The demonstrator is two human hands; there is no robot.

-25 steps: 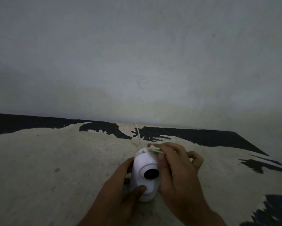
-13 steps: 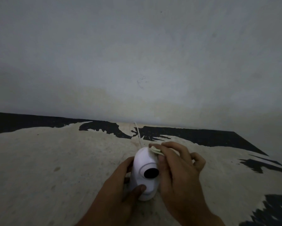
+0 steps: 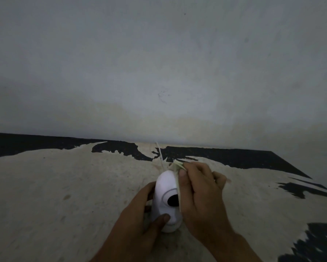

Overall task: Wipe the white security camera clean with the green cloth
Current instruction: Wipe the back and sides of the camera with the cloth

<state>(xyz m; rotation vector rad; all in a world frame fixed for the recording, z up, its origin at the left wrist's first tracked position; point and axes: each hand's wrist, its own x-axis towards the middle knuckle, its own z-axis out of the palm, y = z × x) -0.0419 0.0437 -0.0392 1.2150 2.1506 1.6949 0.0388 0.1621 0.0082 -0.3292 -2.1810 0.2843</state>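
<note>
Presently, left to right:

Left hand (image 3: pixel 140 214): wrapped around the left flank and base of the white security camera (image 3: pixel 165 193), thumb laid across the lower front. Clamped on the body, serving as the brace.

White security camera: upright on the worn surface (image 3: pixel 64 186), near its front edge and roughly midway between the side edges. Smooth, glossy, rounded shell; dark lens (image 3: pixel 173 201) facing forward. Probably light and hard, slippery under bare skin, liable to tip or skid if pushed without support. Lens the delicate part; light pressure advised there. Best held low, at the base and flanks, clear of the lens. Thin white cable (image 3: pixel 160 156) running from the rear toward the wall (image 3: pixel 159 72); likely to tug if the body is turned far.

Green cloth (image 3: pixel 177 165): pale, soft, bunched; mostly hidden, only a crumpled tuft at the camera's crown and a thin edge down its right side showing. Limp, conforming easily to the curve.

Right hand (image 3: pixel 198 193): closed on the cloth, fingers pressing it against the camera's right side and top.
</note>
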